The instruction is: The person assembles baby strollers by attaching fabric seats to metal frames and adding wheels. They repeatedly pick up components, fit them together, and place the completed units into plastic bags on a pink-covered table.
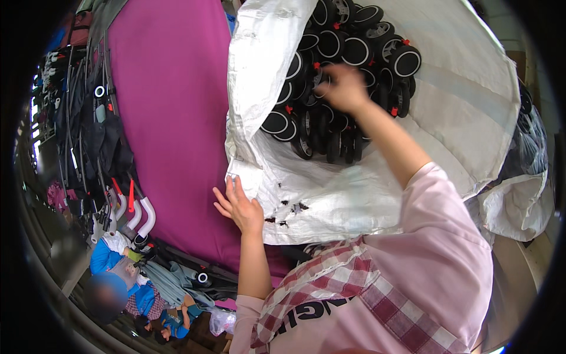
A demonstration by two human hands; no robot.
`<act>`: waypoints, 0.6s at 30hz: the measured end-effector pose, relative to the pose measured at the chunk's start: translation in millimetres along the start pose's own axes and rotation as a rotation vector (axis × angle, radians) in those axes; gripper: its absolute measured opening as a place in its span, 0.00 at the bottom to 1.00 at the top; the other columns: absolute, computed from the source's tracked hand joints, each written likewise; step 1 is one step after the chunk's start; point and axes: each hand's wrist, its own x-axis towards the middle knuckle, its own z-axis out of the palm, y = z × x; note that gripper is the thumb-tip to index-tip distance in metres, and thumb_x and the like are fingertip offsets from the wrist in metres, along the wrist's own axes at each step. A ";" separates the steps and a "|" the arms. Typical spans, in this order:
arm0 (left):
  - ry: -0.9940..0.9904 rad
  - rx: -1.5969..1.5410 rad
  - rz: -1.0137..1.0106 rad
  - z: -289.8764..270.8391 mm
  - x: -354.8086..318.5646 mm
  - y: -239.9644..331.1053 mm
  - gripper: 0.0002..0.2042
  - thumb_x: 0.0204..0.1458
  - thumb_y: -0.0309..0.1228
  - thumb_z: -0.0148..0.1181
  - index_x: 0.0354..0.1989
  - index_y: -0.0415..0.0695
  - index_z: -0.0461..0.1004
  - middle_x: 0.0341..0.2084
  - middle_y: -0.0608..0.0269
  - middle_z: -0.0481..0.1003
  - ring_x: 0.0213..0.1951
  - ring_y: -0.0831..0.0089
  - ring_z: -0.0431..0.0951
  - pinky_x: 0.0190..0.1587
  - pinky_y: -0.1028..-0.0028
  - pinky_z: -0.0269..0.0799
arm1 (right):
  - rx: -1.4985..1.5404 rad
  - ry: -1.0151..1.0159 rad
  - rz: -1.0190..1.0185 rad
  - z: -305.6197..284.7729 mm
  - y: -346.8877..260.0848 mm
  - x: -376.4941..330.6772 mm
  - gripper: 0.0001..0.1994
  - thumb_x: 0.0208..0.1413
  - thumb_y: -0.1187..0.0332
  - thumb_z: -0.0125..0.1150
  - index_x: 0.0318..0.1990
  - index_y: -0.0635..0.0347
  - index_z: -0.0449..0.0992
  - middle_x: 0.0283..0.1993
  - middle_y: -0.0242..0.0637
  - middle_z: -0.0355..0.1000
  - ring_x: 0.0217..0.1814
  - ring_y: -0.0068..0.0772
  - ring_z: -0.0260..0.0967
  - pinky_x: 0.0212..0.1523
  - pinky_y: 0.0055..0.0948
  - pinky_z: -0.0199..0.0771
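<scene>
A large white woven sack (330, 209) lies open in front of me, with a pile of small black wheels (356, 52) in it. Pale rings mark many wheels, and several carry red clips. My right hand (345, 88) reaches in over the pile and touches or hovers just above it; motion smears its fingers, so I cannot see whether a wheel is in them. At the sack's left edge, my left hand (240, 207) rests with fingers stretched and spread, its fingertips against the white fabric beside the purple cloth (171, 112).
Folded stroller frames (106, 135) with curved grey tube ends (145, 217) stand along the left. Other people, one in blue (106, 253), are at the lower left. Another white bag (516, 203) sits at the right. Small tears (286, 206) mark the sack's near side.
</scene>
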 end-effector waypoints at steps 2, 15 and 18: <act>0.074 -0.017 -0.004 23.5 8.4 -15.3 0.33 0.44 0.22 0.57 0.65 0.44 0.63 0.68 0.55 0.57 0.72 0.42 0.45 0.69 0.41 0.37 | -0.196 0.341 -0.038 -42.6 61.2 46.4 0.22 0.47 0.57 0.70 0.48 0.57 0.76 0.47 0.45 0.73 0.48 0.46 0.72 0.50 0.41 0.73; 0.374 -0.172 0.118 82.1 24.1 -32.9 0.24 0.53 0.26 0.42 0.61 0.36 0.66 0.62 0.44 0.63 0.65 0.40 0.60 0.66 0.47 0.54 | -0.319 0.340 0.664 -105.7 189.4 76.3 0.44 0.46 0.43 0.64 0.65 0.62 0.59 0.62 0.53 0.67 0.63 0.55 0.67 0.61 0.44 0.67; 0.411 -0.192 0.135 78.3 28.5 -30.5 0.22 0.56 0.28 0.41 0.60 0.36 0.67 0.60 0.45 0.65 0.64 0.40 0.62 0.65 0.47 0.56 | -0.251 0.432 0.650 -122.7 254.7 49.1 0.34 0.44 0.55 0.65 0.59 0.64 0.68 0.54 0.53 0.74 0.59 0.53 0.71 0.59 0.38 0.69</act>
